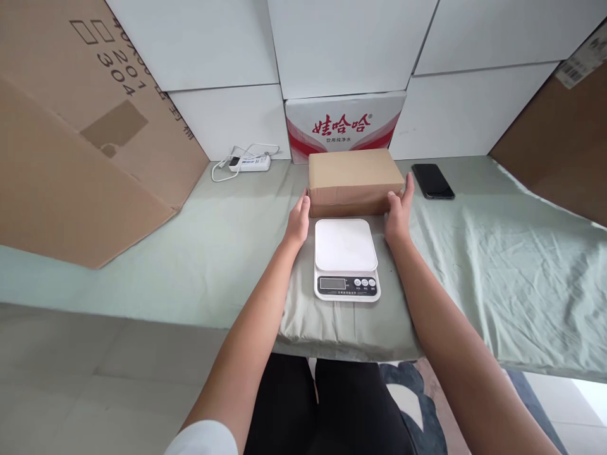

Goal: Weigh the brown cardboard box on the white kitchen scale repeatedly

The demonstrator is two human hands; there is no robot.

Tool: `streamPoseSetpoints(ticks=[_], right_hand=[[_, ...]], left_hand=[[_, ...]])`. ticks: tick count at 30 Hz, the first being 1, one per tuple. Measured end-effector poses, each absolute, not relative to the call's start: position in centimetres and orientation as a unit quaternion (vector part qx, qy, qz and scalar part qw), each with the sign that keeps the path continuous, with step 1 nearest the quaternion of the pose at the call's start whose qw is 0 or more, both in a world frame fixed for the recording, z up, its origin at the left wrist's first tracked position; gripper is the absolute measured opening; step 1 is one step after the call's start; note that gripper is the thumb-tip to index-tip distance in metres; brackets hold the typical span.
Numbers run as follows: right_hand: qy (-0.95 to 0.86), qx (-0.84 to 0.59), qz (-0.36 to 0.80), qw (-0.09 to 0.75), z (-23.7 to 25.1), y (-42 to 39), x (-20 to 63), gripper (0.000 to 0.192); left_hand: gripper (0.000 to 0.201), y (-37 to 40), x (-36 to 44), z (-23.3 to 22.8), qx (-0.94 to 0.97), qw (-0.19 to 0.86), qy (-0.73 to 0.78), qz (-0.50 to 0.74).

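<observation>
A closed brown cardboard box (353, 180) is gripped between my two hands, just behind the scale. My left hand (299, 218) presses on its left side, fingers mostly hidden along that side. On the right end, my right hand (398, 212) holds the box with the thumb on the front face and a finger stretched along the side. Nearer to me lies a white digital kitchen scale (346, 246) with a bare platform, a display that looks blank and several round buttons. Whether the box rests on the cloth or hangs slightly above it, I cannot tell.
A pale green cloth (237, 253) covers the table. Behind the box stands a white-and-red carton (344, 123) against stacked white boxes (227, 120). A white power strip with cable (250, 163) lies left, a black phone (433, 181) right. Large cardboard panels (85, 158) flank both sides.
</observation>
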State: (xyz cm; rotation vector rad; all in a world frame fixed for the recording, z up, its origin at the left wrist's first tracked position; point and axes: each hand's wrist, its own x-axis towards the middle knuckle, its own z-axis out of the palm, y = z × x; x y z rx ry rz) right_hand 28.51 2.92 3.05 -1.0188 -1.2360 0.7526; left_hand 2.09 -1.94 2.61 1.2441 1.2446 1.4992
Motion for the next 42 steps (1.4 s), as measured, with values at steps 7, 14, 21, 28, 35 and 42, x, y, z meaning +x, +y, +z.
streamPoseSetpoints(ticks=[7, 14, 21, 28, 35, 42], right_hand=[[-0.546, -0.459, 0.325, 0.621, 3.5, 2.9, 28.4, 0.049], [-0.579, -0.434, 0.321, 0.611, 4.9, 1.7, 27.9, 0.056], [-0.614, -0.377, 0.27, 0.639, 8.1, -4.7, 29.0, 0.065], [-0.615, -0.397, 0.277, 0.623, 5.6, -11.6, 30.3, 0.071], [-0.598, -0.415, 0.275, 0.628, 5.0, -11.9, 30.4, 0.069], [-0.557, -0.437, 0.248, 0.661, 4.3, -15.7, 30.7, 0.054]], left_hand=[[0.088, -2.2, 2.2, 3.1, 0.497, 0.41, 0.48, 0.595], [0.095, -2.6, 1.8, 4.4, 0.511, 0.37, 0.48, 0.609], [0.089, -9.8, 2.1, 7.3, 0.561, 0.301, 0.44, 0.633], [0.086, -17.4, 2.9, 4.9, 0.554, 0.339, 0.433, 0.625], [0.089, -17.9, 2.7, 4.7, 0.53, 0.353, 0.443, 0.631], [0.091, -18.0, 2.3, 4.2, 0.499, 0.339, 0.461, 0.651]])
